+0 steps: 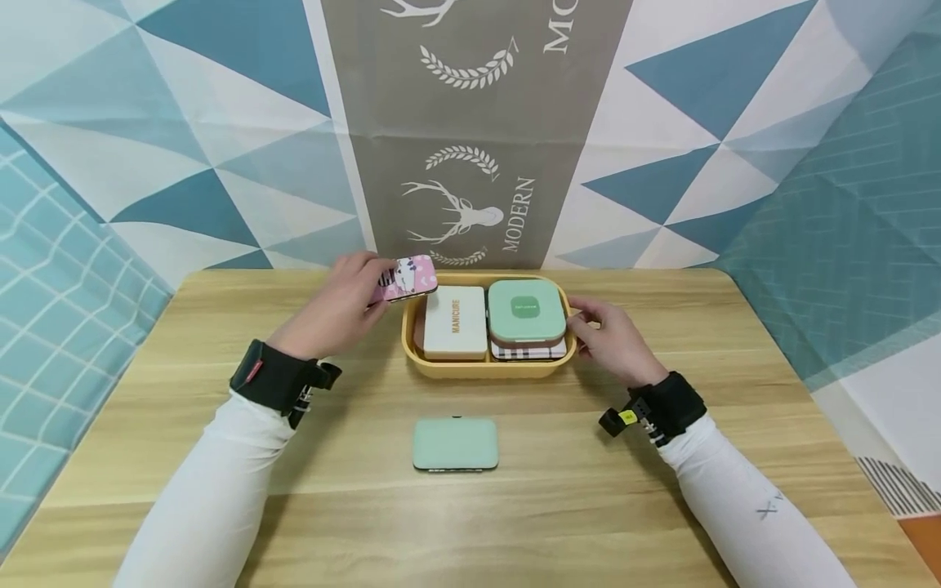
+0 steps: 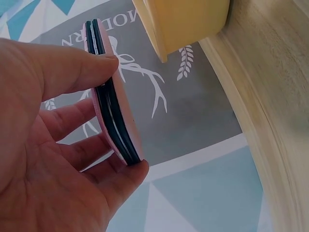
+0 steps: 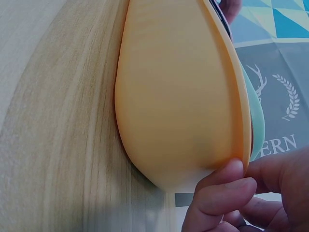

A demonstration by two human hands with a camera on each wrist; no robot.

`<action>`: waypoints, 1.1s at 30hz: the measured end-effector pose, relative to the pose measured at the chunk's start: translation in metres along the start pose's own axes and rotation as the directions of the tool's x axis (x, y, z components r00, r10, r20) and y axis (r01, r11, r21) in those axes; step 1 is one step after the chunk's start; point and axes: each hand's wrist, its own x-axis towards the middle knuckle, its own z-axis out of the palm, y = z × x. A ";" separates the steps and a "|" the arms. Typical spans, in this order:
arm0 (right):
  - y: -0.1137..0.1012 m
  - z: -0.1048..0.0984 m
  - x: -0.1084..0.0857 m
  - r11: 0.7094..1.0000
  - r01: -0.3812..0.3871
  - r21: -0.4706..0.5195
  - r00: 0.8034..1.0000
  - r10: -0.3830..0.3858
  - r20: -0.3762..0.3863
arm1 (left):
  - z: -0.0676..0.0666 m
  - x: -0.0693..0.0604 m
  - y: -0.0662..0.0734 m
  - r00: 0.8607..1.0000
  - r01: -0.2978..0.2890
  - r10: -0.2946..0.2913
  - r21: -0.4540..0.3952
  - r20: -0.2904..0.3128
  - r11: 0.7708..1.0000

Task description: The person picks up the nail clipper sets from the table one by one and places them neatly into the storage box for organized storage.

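My left hand (image 1: pixel 341 306) grips a flat pink manicure case (image 1: pixel 413 278) printed with a cat figure, held at the left end of a yellow storage box (image 1: pixel 485 371). In the left wrist view, thumb and fingers clasp the edges of the closed pink case (image 2: pixel 126 116). My right hand (image 1: pixel 616 339) pinches the box's right rim; the right wrist view shows its fingers against the box wall (image 3: pixel 178 92). Inside the box lie a white case (image 1: pixel 441 318) lettered MANICURE and a mint square case (image 1: pixel 525 306) on top of a plaid-patterned item (image 1: pixel 529 354).
A mint-green flat case (image 1: pixel 456 443) lies closed on the wooden table (image 1: pixel 588 506), in front of the box. Behind the table's far edge hangs a patterned cloth (image 1: pixel 485 122) with geometric shapes and a deer print.
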 end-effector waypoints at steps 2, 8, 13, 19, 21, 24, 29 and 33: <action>0.000 0.000 0.000 1.000 -0.002 0.005 1.000 0.002 0.001 | 0.000 0.002 0.001 1.000 -0.002 0.002 0.001 0.008 1.000; -0.002 -0.002 -0.001 1.000 -0.003 0.017 1.000 0.003 0.003 | 0.002 0.009 0.003 0.999 0.005 -0.006 0.018 0.033 1.000; -0.003 -0.002 -0.002 1.000 0.003 0.019 1.000 -0.003 0.008 | 0.002 0.012 0.005 0.998 0.016 -0.017 0.020 0.061 1.000; -0.003 -0.001 -0.003 1.000 0.002 0.026 1.000 -0.003 0.017 | 0.004 0.016 0.008 0.996 0.020 -0.021 0.005 0.091 1.000; -0.003 -0.001 -0.003 1.000 0.003 0.024 1.000 -0.003 0.018 | 0.005 0.018 0.008 0.995 0.013 -0.013 0.004 0.094 1.000; -0.003 -0.002 -0.003 1.000 0.004 0.017 1.000 -0.004 0.018 | 0.007 0.021 0.009 0.995 -0.001 0.000 0.006 0.097 1.000; -0.003 -0.002 -0.002 1.000 0.003 0.011 1.000 -0.003 0.018 | 0.008 0.026 0.013 0.993 -0.006 0.004 0.014 0.120 1.000; -0.002 -0.002 -0.002 1.000 0.002 0.012 1.000 -0.003 0.017 | 0.010 0.031 0.016 0.987 0.016 -0.020 0.025 0.158 1.000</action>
